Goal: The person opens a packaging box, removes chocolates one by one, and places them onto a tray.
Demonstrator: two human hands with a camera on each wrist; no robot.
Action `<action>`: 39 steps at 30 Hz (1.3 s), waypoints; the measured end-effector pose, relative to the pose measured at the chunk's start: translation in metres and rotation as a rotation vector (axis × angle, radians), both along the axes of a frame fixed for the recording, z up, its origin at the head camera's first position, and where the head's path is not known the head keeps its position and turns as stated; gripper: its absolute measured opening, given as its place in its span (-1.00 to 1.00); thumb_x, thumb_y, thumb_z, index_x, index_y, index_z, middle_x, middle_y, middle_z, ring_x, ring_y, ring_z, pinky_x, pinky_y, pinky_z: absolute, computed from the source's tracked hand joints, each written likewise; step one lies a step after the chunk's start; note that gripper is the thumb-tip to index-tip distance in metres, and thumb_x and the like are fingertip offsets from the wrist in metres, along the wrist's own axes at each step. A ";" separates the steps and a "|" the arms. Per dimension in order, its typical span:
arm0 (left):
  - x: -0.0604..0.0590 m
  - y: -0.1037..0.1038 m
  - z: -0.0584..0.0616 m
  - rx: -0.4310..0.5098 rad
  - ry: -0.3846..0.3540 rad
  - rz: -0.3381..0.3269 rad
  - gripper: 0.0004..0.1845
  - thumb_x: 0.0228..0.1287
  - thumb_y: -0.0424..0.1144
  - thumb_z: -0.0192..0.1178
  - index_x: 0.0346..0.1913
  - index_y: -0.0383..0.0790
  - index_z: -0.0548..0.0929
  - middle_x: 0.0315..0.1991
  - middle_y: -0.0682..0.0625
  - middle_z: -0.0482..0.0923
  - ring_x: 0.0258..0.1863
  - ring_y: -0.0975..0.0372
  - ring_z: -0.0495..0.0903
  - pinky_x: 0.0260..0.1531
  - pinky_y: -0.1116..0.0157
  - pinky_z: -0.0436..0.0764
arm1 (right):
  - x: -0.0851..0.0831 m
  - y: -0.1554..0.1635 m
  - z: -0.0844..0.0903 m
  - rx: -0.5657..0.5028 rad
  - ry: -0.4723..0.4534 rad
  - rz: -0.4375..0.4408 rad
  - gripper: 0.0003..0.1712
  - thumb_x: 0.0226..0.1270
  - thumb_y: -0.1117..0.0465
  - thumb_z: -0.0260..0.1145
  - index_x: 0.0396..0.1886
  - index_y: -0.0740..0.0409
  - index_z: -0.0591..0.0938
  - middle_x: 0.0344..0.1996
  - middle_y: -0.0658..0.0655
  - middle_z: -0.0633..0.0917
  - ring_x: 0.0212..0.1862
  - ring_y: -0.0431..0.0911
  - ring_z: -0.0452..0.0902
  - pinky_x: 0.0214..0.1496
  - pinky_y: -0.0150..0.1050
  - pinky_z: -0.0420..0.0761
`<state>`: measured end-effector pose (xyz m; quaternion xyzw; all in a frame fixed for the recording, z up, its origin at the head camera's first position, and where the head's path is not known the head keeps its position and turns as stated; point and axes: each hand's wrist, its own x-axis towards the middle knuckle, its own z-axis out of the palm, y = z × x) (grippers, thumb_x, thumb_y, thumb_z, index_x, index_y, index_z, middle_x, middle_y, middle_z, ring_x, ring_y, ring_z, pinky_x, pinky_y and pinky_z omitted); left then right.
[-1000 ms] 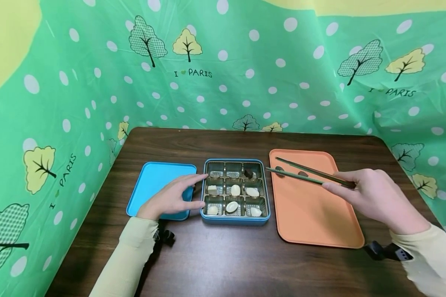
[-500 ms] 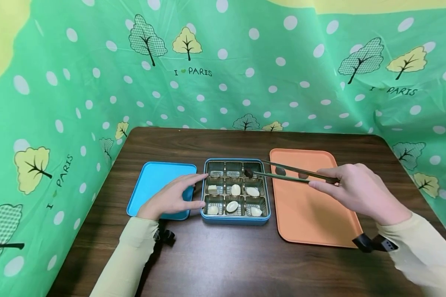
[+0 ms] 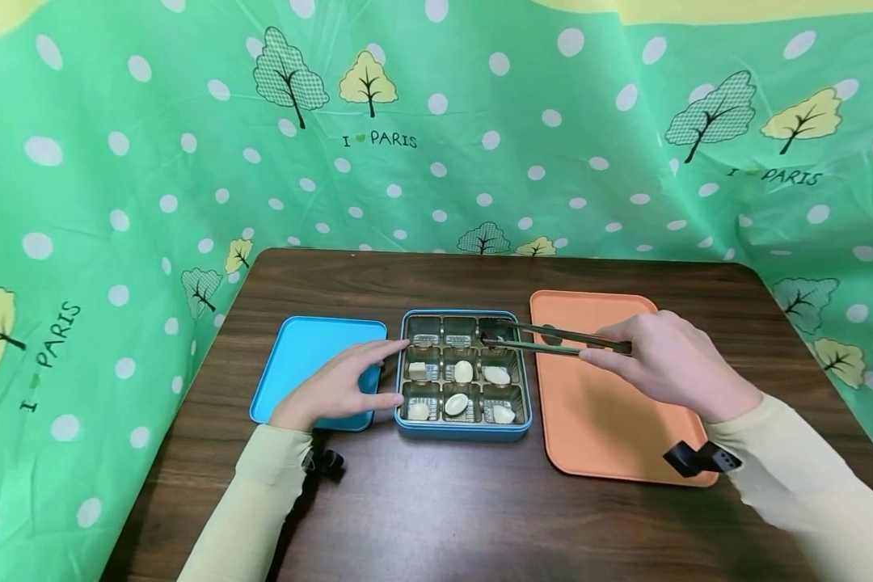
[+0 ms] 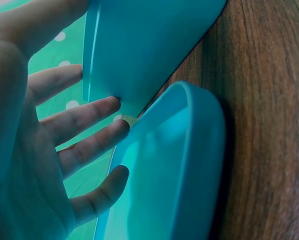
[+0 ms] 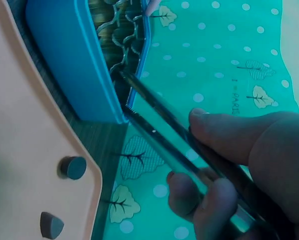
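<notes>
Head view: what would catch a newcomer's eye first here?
The blue compartment box at table centre, white pieces filling its two near rows. The right hand pinches long tongs reaching into its far right cell, over the orange tray. The left hand rests against the box, over the blue lid.
</notes>
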<state>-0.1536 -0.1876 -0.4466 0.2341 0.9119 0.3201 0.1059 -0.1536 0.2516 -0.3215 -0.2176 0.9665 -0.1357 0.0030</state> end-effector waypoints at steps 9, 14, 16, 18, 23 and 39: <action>0.000 0.000 0.000 0.003 0.011 -0.001 -0.08 0.27 0.29 0.41 0.63 0.18 0.31 0.60 -0.03 0.29 0.60 -0.06 0.22 0.49 -0.23 0.27 | -0.002 -0.015 0.011 0.070 -0.010 -0.001 -0.64 0.44 -0.17 0.41 -0.15 -0.03 0.89 -0.63 -0.18 0.62 -0.60 -0.18 0.34 -0.62 -0.20 0.29; 0.000 0.000 -0.001 0.001 0.012 -0.002 -0.08 0.27 0.28 0.41 0.63 0.17 0.32 0.60 -0.03 0.29 0.60 -0.06 0.22 0.49 -0.23 0.28 | -0.004 -0.020 0.015 0.108 -0.039 -0.018 -0.63 0.43 -0.18 0.42 -0.16 -0.02 0.90 -0.57 -0.15 0.68 -0.54 -0.18 0.41 -0.60 -0.18 0.35; 0.000 0.000 -0.001 0.003 0.010 0.000 -0.08 0.27 0.26 0.43 0.63 0.17 0.32 0.60 -0.03 0.29 0.60 -0.07 0.22 0.49 -0.24 0.28 | -0.005 -0.022 0.016 0.116 -0.044 -0.018 -0.65 0.43 -0.18 0.43 -0.21 -0.05 0.90 -0.57 -0.16 0.68 -0.53 -0.18 0.41 -0.60 -0.18 0.36; 0.000 0.000 -0.001 0.003 0.008 0.002 -0.08 0.27 0.24 0.44 0.63 0.17 0.32 0.60 -0.03 0.29 0.60 -0.07 0.22 0.49 -0.24 0.27 | -0.005 -0.023 0.017 0.124 -0.046 -0.017 -0.67 0.42 -0.17 0.43 -0.25 -0.07 0.90 -0.57 -0.16 0.67 -0.53 -0.18 0.40 -0.61 -0.19 0.35; 0.000 0.001 -0.002 0.000 0.010 0.006 -0.09 0.27 0.21 0.45 0.63 0.18 0.32 0.60 -0.05 0.29 0.60 -0.07 0.22 0.48 -0.25 0.27 | -0.006 -0.029 0.019 0.135 -0.053 -0.016 -0.71 0.41 -0.14 0.45 -0.43 -0.14 0.86 -0.67 -0.18 0.58 -0.56 -0.17 0.39 -0.63 -0.19 0.34; -0.001 0.000 -0.001 -0.003 0.010 0.002 -0.08 0.27 0.24 0.44 0.64 0.19 0.31 0.60 -0.07 0.29 0.60 -0.07 0.21 0.49 -0.25 0.27 | -0.011 -0.051 0.020 0.204 0.035 0.012 -0.50 0.32 -0.09 0.53 -0.79 -0.15 0.58 -0.79 -0.15 0.44 -0.66 -0.15 0.34 -0.68 -0.20 0.27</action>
